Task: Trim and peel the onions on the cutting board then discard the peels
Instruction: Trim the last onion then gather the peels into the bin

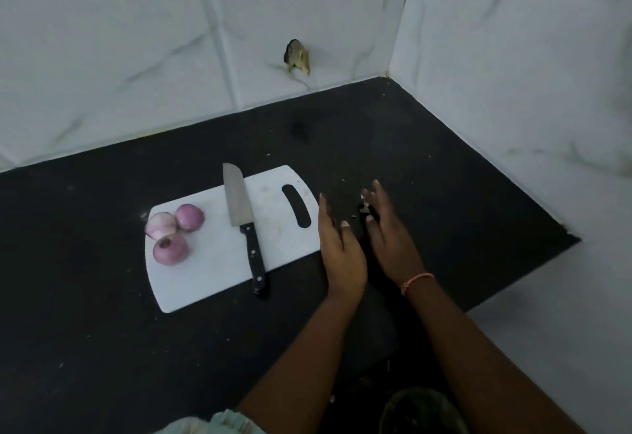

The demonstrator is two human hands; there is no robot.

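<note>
Nearest, my left hand [340, 255] and right hand [386, 238] hover over the black counter [85, 331] just right of the cutting board [219, 262], fingers straight, palms facing, holding nothing, with small peel scraps [365, 207] between the fingertips. Farther left, a black-handled knife [243, 225] lies across the board, three peeled onions [172, 233] clustered at its left end.

**What the view leaves unclear**

Small pale scraps [364, 207] lie on the black countertop [102, 348] between the fingertips of the two hands, too small to tell apart. A dark round object [422, 411] is cut off by the bottom edge, as is a pale fold of cloth [219, 425]. The brownish lump on the white tiled wall [297, 56] is too blurred to identify.
</note>
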